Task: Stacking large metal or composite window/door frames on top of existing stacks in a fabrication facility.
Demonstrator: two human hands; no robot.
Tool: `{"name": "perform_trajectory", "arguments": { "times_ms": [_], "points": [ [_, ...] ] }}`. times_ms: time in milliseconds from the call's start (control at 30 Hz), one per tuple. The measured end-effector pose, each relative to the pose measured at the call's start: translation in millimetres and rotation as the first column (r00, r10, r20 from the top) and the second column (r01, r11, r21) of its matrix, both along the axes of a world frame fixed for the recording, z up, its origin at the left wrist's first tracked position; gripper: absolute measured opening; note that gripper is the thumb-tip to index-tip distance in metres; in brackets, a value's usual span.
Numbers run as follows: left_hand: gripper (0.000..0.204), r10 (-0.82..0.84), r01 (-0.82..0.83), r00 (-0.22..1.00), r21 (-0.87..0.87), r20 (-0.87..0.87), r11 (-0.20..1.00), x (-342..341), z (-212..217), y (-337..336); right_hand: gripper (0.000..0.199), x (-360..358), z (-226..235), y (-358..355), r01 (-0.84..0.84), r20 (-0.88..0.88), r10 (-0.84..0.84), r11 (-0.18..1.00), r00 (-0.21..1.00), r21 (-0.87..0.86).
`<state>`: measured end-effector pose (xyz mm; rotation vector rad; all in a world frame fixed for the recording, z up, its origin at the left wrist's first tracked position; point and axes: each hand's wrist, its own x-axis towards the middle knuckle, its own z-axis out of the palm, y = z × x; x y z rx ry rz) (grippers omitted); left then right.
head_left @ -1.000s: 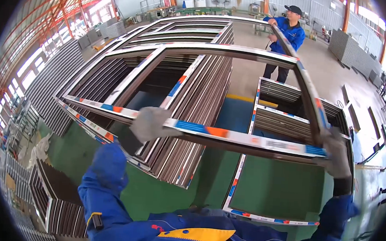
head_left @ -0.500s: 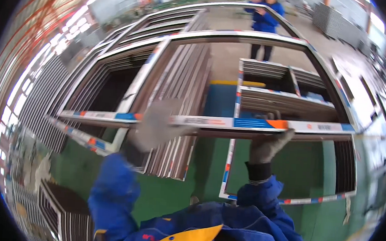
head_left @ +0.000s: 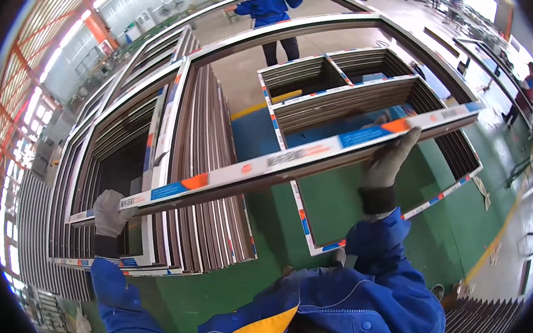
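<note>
Blue work jacket with yellow chest panel, dark cuffs, seemingly grey knit gloves

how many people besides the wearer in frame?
2. One person in blue stands at the top centre, at the far end of the lifted window frame. Another person stands at the right edge. Others may be hidden.

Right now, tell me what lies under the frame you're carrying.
Under the big frame, held by left hand and right hand: stacked window frames, green floor. The rail hides strips of them.
</note>
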<state>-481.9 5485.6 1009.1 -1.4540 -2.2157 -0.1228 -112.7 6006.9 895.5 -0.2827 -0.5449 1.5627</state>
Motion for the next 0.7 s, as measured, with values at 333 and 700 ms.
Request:
{"name": "perform_trajectory", "arguments": {
  "times_ms": [333,700],
  "points": [
    [0.064,-0.184,0.188,0.97,0.008,-0.161,0.982,172.4,-2.7,215.5,0.082,71.0,3.2,83.4,-0.087,-0.104,0.088,0.996,0.991,0.016],
    [0.049,-0.311,0.318,0.943,-0.046,0.122,0.947,325.2,-14.6,400.9,0.074,118.5,-47.7,101.8,-0.385,-0.334,0.284,0.876,0.899,-0.292]
  ]
}}
